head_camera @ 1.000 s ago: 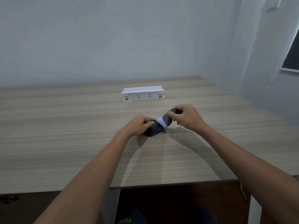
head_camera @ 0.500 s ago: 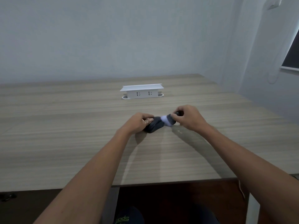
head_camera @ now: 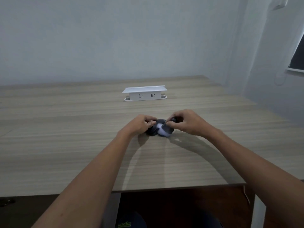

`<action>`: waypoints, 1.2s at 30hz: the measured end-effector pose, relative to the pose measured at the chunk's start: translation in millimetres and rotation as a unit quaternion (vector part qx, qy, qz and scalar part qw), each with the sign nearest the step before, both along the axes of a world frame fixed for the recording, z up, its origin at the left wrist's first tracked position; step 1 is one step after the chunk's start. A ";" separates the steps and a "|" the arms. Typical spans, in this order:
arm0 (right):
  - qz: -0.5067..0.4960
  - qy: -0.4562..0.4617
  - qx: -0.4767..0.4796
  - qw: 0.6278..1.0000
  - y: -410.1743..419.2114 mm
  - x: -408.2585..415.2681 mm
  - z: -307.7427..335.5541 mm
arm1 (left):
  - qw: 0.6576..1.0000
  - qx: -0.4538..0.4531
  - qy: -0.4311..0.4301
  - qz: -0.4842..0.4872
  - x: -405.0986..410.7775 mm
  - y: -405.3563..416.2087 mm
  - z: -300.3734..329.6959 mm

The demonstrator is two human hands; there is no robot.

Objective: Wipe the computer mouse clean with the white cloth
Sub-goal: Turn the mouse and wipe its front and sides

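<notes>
A black computer mouse (head_camera: 153,130) lies on the wooden table (head_camera: 65,145) between my two hands. My left hand (head_camera: 139,125) grips its left end with thumb and fingers. A small white cloth (head_camera: 162,130) is pressed across the mouse's right half. My right hand (head_camera: 187,122) pinches the cloth from above, with a dark part showing under its fingers. The mouse's right end is partly hidden by the cloth and my fingers.
A white power socket box (head_camera: 144,93) stands on the table behind the hands. The table's front edge (head_camera: 164,189) is close to my body. A wall runs along the back, and a window (head_camera: 298,55) is at the right.
The white cloth has slid along the mouse, from its right end back toward its middle, and my right hand has moved with it. My left hand keeps its hold.
</notes>
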State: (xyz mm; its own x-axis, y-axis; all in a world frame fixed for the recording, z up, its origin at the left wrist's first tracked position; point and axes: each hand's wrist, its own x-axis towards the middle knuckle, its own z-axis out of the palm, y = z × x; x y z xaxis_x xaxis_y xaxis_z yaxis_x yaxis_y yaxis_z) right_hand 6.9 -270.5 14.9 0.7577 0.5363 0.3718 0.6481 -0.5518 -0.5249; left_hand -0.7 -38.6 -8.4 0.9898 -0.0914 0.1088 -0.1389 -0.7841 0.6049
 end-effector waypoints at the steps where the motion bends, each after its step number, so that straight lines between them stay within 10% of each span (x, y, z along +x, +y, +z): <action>1: -0.009 -0.016 -0.023 1.000 0.8 2.2 -0.9 | 1.000 0.001 0.001 -0.001 0.9 0.3 0.0; 30: 0.050 -0.039 -0.031 0.998 20.9 -5.5 11.4 | 1.000 -0.030 -0.002 -0.006 -0.6 0.2 -1.5; 36: -0.062 -0.117 -0.016 0.991 12.8 15.3 15.6 | 1.000 -0.010 0.003 0.004 -1.7 -1.7 0.7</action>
State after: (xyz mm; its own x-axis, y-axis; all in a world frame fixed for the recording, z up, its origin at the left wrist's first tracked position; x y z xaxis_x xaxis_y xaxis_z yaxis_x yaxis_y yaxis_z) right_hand 22.2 -257.7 30.6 0.7129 0.4592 0.5300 0.6767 -0.6485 -0.3485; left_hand -2.4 -40.2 -7.7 0.9911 -0.0820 0.1048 -0.1296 -0.7733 0.6206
